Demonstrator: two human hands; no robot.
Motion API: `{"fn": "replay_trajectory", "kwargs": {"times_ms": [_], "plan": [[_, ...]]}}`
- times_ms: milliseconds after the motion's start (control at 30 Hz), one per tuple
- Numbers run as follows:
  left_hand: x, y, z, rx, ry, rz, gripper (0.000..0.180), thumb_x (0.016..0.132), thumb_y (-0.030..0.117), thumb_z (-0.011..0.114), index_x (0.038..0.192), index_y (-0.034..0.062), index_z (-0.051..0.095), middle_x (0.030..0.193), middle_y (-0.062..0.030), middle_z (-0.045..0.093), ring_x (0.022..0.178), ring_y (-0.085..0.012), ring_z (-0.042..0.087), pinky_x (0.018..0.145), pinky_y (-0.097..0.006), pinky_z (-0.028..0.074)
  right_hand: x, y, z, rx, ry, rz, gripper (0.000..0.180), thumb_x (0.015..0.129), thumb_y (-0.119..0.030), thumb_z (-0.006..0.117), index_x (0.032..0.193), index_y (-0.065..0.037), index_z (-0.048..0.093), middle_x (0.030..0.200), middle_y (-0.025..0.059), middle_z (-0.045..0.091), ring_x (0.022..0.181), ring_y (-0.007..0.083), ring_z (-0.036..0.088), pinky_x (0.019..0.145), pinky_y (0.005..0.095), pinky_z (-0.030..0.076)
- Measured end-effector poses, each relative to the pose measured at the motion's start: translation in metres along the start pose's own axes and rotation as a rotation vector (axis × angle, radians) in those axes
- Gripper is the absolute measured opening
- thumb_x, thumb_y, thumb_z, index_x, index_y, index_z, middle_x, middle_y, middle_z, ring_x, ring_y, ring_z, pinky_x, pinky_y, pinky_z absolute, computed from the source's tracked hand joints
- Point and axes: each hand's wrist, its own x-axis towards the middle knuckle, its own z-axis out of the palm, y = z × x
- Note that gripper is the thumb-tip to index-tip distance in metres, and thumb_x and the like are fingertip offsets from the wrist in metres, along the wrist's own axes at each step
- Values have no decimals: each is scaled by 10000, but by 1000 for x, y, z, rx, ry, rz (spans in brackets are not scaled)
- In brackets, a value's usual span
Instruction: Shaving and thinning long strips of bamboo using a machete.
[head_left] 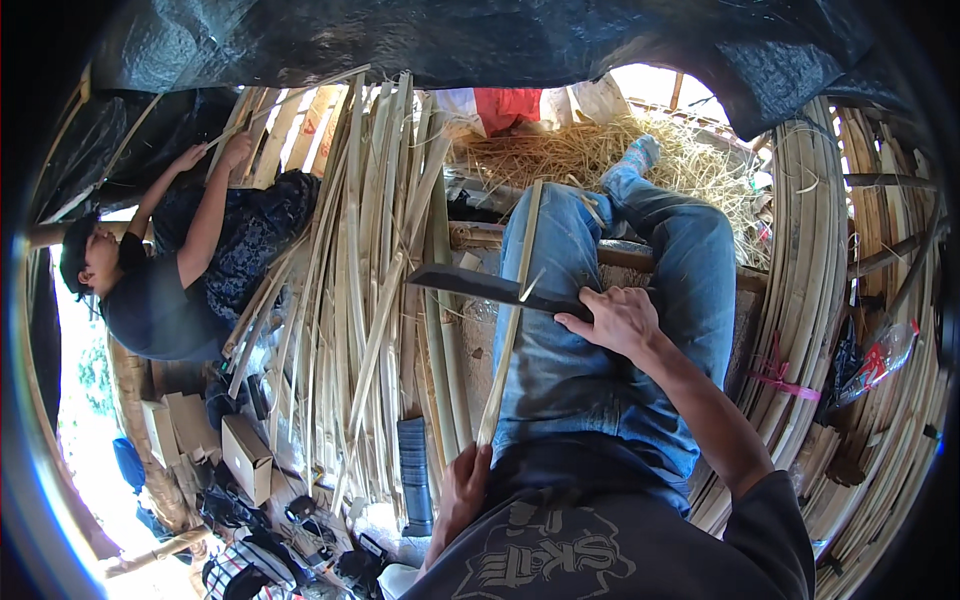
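My right hand (622, 322) is closed round the handle end of a machete (465, 281), whose long dark blade points left across my thigh. Under the blade runs a narrow bamboo strip (508, 350), lying lengthwise along my left leg. A thin pale sliver stands up where blade and strip cross. Low beside my waist, my left hand (463, 493) grips the strip's near end. The strip's far end rests by my knee. My jeans-covered legs (690, 290) are beneath both.
Many bamboo strips (345, 270) lie at left, and a tied bundle (800, 240) stands at right with a pink band (782, 380). Shavings (690, 150) heap beyond my feet. A co-worker (165, 280) at far left holds a strip. Cardboard boxes (245, 458) sit lower left.
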Motion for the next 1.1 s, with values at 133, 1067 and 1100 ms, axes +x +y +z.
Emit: {"fn": "replay_trajectory", "kwargs": {"times_ms": [133,1067,1100], "plan": [[-33,-39,-14,-28,-17,5,465,1048,389,498,855,-33,518,638,-143,451,633,-201,401,603,-375,371,3,-1,0,-11,53,43,634,883,-685,591,758,-70,680,589,164,655,572,334,696,521,437,566],[14,-42,-8,278,1,258,249,1028,251,572,965,12,600,729,-208,651,666,-362,695,563,-440,471,27,10,-9,155,-45,367,646,965,-633,522,882,-26,723,755,226,702,781,403,715,721,470,595],[20,-38,-5,278,5,265,249,1028,251,572,965,12,600,729,-208,651,666,-362,695,563,-440,471,26,11,-8,186,-35,354,651,964,-638,520,875,-27,727,752,232,699,773,402,715,708,479,593]]}}
